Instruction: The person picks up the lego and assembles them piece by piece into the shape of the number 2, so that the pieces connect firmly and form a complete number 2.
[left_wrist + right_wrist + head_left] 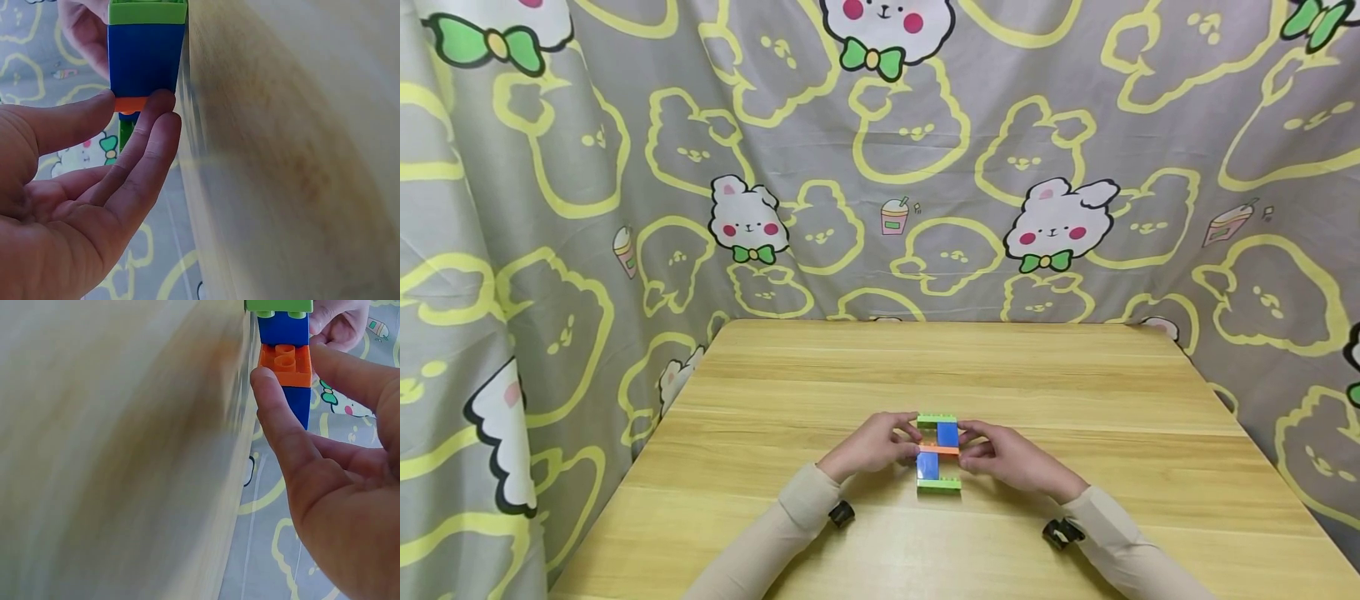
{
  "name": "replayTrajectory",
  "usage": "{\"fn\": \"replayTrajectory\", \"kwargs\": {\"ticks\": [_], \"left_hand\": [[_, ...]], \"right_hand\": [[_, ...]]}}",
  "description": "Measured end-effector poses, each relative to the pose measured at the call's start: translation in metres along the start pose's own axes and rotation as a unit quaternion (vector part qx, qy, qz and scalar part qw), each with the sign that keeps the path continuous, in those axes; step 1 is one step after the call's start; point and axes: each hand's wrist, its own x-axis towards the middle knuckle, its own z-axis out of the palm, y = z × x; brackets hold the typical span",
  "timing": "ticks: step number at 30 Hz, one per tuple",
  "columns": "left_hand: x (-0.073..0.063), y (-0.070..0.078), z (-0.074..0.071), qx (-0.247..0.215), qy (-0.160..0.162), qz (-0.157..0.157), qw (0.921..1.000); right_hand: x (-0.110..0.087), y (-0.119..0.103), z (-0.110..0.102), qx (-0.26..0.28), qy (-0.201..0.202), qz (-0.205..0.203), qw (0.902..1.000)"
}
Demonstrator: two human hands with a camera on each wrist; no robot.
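A small structure of toy building blocks lies on the table between the two hands. It has a green block [937, 418] at the far end, another green block [938, 484] at the near end, and an orange block [938, 450] across the middle. Two blue blocks join them: one far right [947, 435], one near left [927, 465]. From the left, my left hand [874, 442] pinches the orange block's end, thumb on one side and fingertips on the other. My right hand [1018, 458] pinches its opposite end, studs showing between finger and thumb in the right wrist view.
The wooden table [790, 367] extends around the blocks. A patterned curtain [850, 275] hangs behind it and along both sides. Black devices sit at the left wrist [842, 514] and the right wrist [1062, 533], close over the tabletop.
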Motion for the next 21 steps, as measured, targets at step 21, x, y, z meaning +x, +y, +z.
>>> {"fn": "replayTrajectory", "kwargs": {"ticks": [21], "left_hand": [[-0.0039,0.0,0.0013,0.001,-0.023,-0.01,0.9997]], "right_hand": [[-0.0003,-0.0016,0.0059,-0.032,-0.002,0.024,0.9992]]}}
